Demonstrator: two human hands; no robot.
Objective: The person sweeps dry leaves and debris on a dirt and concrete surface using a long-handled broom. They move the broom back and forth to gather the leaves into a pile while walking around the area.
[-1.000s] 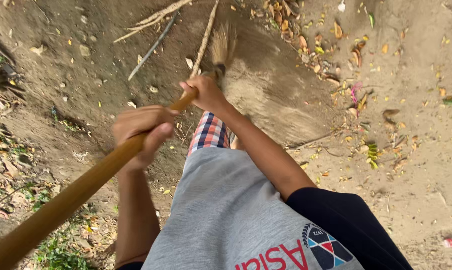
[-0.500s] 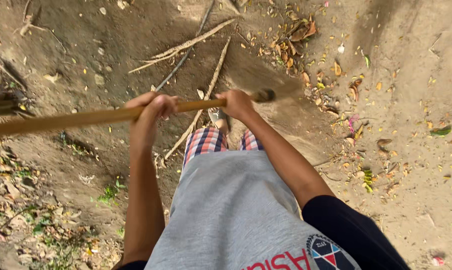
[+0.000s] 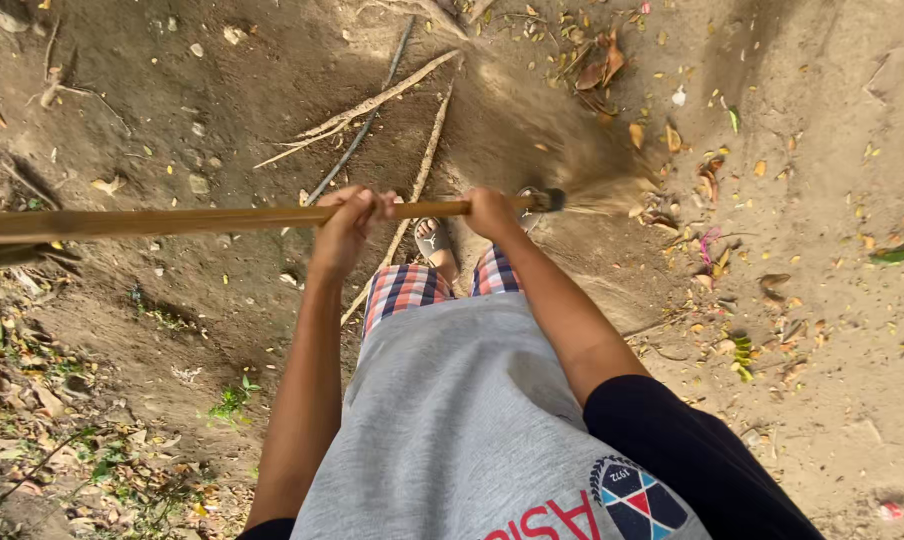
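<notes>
The broom [image 3: 272,217] now lies almost flat across the picture. A moment ago its stick pointed down toward the left corner, so it has swung up and over to the right. The brush end [image 3: 602,195] is a blur over the dirt [image 3: 822,330] on the right, next to the dry leaves [image 3: 692,200]. That looks like a fast sweep, pushing leaves off to that side.

The left hand [image 3: 347,225] is wrapped tight around the stick near the middle. The right hand [image 3: 492,212] is closed tight on the stick too, just by the brush end. A foot in a sandal [image 3: 434,240] shows under the stick. Thin sticks [image 3: 372,105] lie on the ground farther up.
</notes>
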